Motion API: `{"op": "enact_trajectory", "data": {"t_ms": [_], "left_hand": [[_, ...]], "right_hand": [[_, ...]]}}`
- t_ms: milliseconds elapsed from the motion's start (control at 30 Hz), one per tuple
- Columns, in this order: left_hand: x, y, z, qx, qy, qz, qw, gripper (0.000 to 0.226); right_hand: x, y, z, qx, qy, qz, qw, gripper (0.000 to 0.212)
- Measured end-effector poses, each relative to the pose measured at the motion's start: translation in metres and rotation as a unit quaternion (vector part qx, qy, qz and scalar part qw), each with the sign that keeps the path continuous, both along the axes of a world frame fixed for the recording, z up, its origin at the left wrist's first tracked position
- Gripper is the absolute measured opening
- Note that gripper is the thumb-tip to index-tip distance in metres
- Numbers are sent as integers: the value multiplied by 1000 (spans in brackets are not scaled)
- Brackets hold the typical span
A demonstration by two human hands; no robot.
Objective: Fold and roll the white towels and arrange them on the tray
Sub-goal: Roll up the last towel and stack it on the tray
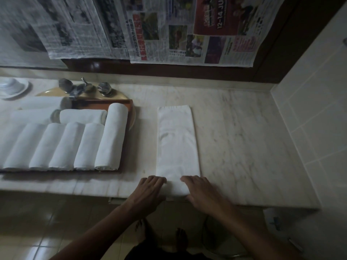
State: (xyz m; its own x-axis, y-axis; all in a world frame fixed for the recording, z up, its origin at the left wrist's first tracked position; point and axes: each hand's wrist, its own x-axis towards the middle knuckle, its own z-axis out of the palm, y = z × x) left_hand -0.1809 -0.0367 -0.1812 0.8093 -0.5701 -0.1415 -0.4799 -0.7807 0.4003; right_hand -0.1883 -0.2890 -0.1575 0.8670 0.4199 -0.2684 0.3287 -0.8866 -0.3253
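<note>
A white towel [176, 141], folded into a long narrow strip, lies on the marble counter and runs away from me. Its near end is rolled up a little at the counter's front edge. My left hand [150, 190] grips the left side of that roll, fingers curled over it. My right hand [201, 190] grips the right side the same way. To the left, a brown wooden tray [131, 107] holds several rolled white towels [110, 137] side by side, with more rolls laid crosswise behind them.
A sink with metal taps [84, 89] sits behind the tray. A white bowl on a plate [11, 87] stands at the far left. Newspaper sheets [169, 30] hang on the wall. A tiled wall [315, 109] closes the counter's right end.
</note>
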Motion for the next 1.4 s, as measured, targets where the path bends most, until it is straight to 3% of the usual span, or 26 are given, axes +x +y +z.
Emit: {"op": "enact_trajectory", "data": {"t_ms": [167, 333, 433, 567, 633, 767, 867, 967, 1100, 1300, 1400], "left_hand": [[-3, 3, 3, -25, 28, 6, 999, 45], [15, 4, 5, -35, 58, 22, 997, 46], [32, 3, 8, -30, 106, 42, 993, 59], [51, 0, 18, -38, 168, 70, 982, 71], [51, -3, 22, -37, 151, 84, 984, 73], [25, -20, 19, -7, -42, 77, 996, 64], [4, -35, 5, 39, -91, 47, 994, 74], [7, -35, -11, 99, -89, 52, 990, 91], [29, -34, -6, 68, -38, 55, 995, 84], [47, -25, 1, 43, 25, 37, 998, 73], [31, -18, 5, 42, 29, 25, 998, 74]], "right_hand": [[-7, -5, -3, 41, 42, -31, 998, 54], [-12, -6, -20, 12, -78, -8, 997, 49], [-34, 13, -20, 25, -138, -13, 990, 50], [-45, 26, -23, 0, -147, -25, 989, 69], [-39, 26, -29, -13, -137, -25, 990, 75], [-20, 25, -35, -28, -136, -8, 990, 72], [-6, 22, -33, -52, -135, 10, 990, 70], [12, 20, -31, -61, -118, 12, 991, 75], [33, 17, -19, -70, -81, 4, 994, 92], [39, 15, -3, -68, -35, 11, 997, 87], [31, 10, 2, -55, -4, -3, 998, 75]]}}
